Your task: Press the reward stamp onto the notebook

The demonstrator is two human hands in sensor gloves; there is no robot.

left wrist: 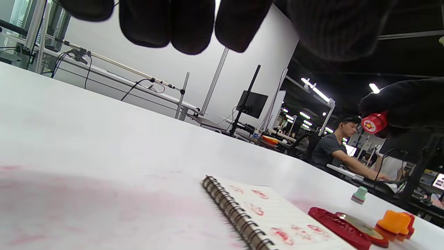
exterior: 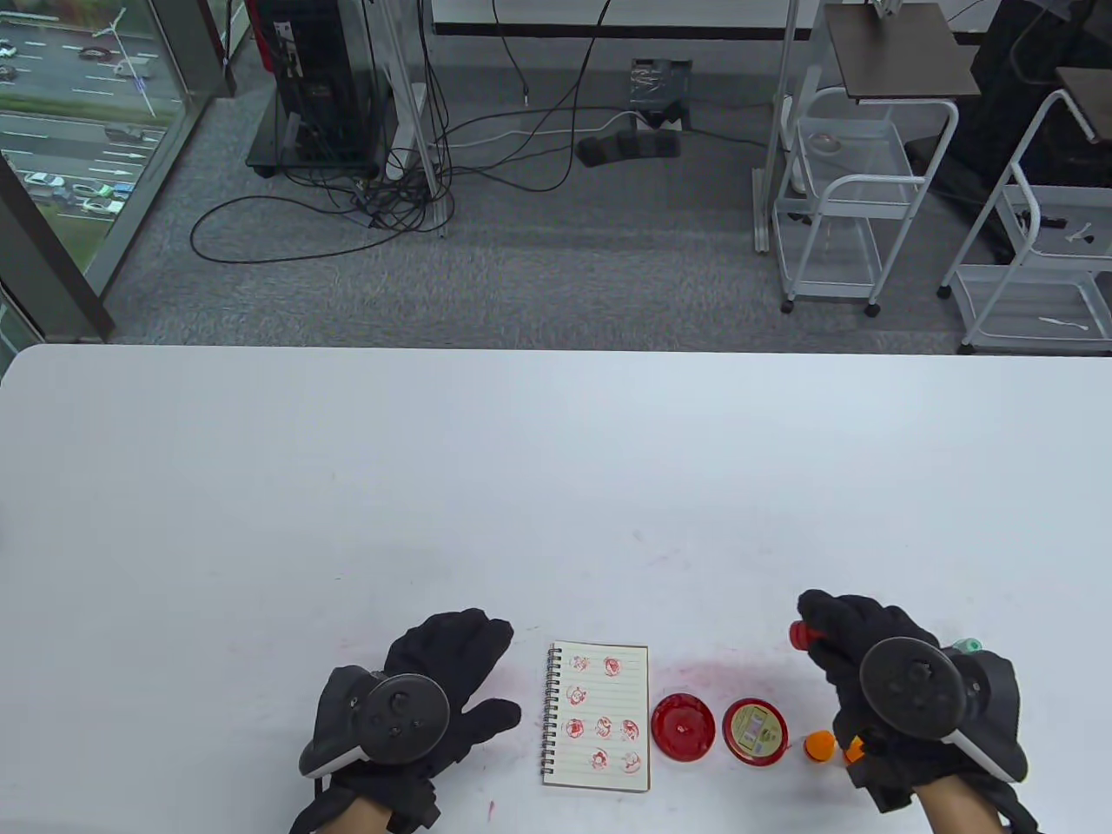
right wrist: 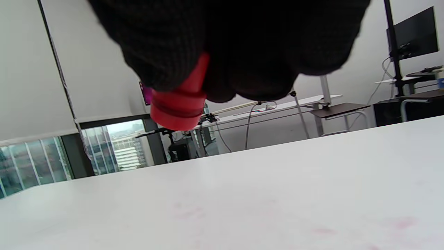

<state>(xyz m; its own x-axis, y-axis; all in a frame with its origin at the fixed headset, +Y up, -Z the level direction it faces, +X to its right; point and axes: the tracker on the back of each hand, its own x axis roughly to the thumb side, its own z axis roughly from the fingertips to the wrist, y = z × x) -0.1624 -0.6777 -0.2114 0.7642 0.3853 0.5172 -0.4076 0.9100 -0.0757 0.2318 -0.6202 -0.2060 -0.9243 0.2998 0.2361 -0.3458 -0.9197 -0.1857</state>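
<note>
A small spiral notebook (exterior: pixel 599 718) lies open near the table's front edge, its lined page carrying several red stamp marks (left wrist: pixel 277 229). My right hand (exterior: pixel 847 638) grips a red stamp (exterior: pixel 797 634) and holds it above the table, right of the ink pad; the stamp (right wrist: pixel 180 100) pokes out from under the curled fingers, and the left wrist view shows its patterned face (left wrist: pixel 374 123). My left hand (exterior: pixel 452 669) rests flat on the table just left of the notebook, fingers straight and holding nothing.
A red ink pad (exterior: pixel 683 726) and its lid (exterior: pixel 754 731) sit right of the notebook. Orange stamps (exterior: pixel 819 745) (left wrist: pixel 395 222) and a green stamp (exterior: pixel 967 646) (left wrist: pixel 359 194) lie near my right hand. Pink ink smears stain the white table (exterior: pixel 556 486).
</note>
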